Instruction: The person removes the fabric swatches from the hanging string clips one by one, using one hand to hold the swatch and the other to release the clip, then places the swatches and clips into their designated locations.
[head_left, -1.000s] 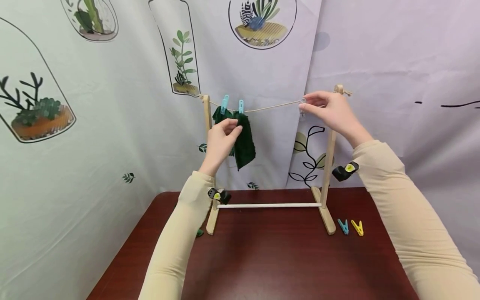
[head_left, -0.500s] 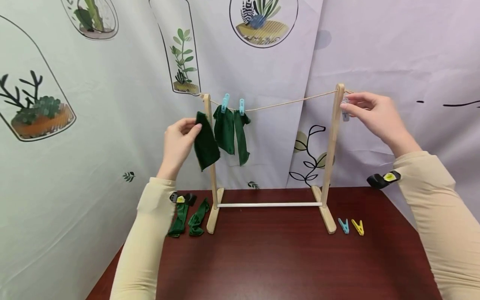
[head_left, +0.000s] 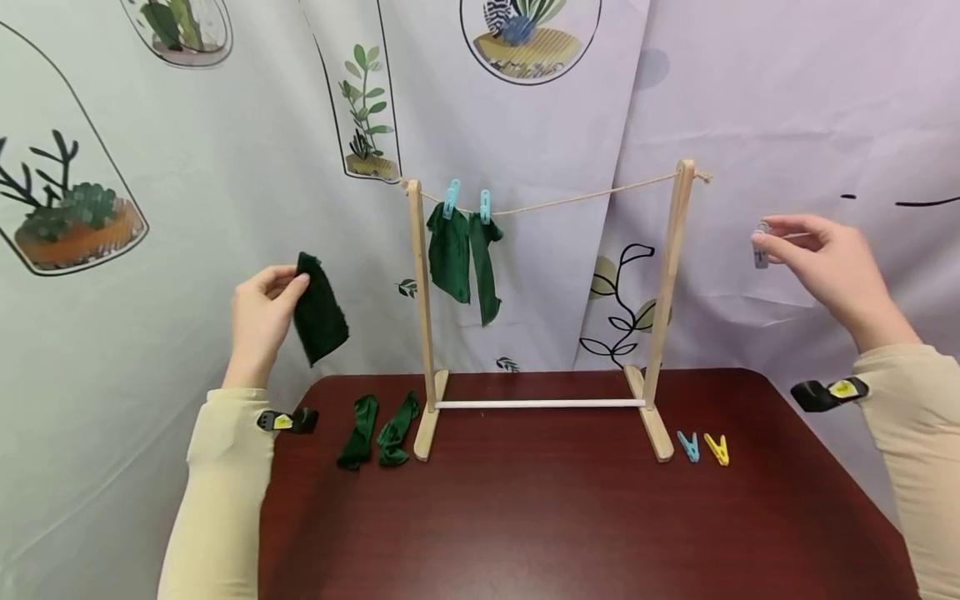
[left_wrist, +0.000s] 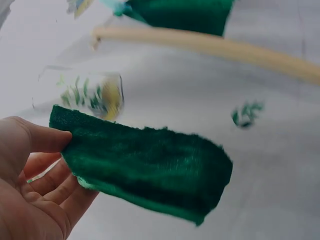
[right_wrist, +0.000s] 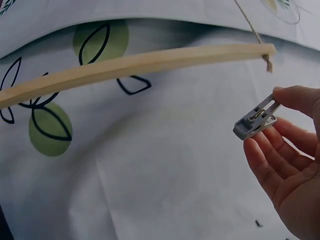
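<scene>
My left hand (head_left: 262, 321) pinches the top corner of a dark green cloth piece (head_left: 321, 312), which hangs in the air left of the wooden rack (head_left: 420, 292). In the left wrist view the cloth (left_wrist: 145, 167) spreads out from between thumb and fingers. Off to the right of the rack, my right hand (head_left: 836, 271) pinches a grey clothespin (head_left: 761, 247); the right wrist view shows this clothespin (right_wrist: 255, 119) between thumb and fingertips. On the rope (head_left: 585, 198) two green cloths (head_left: 450, 254) hang side by side from light blue clothespins (head_left: 452, 200).
Two crumpled green cloths (head_left: 358, 433) lie on the dark red table (head_left: 525, 517) by the rack's left foot (head_left: 426, 433). Near the right foot (head_left: 658, 433) lie a blue clothespin (head_left: 688, 447) and a yellow clothespin (head_left: 717, 450). A printed curtain (head_left: 540, 150) stands behind.
Both hands have moved apart, away from the rope. The left hand has carried the green cloth left and down; the right hand has taken the grey clothespin to the right, past the post.
</scene>
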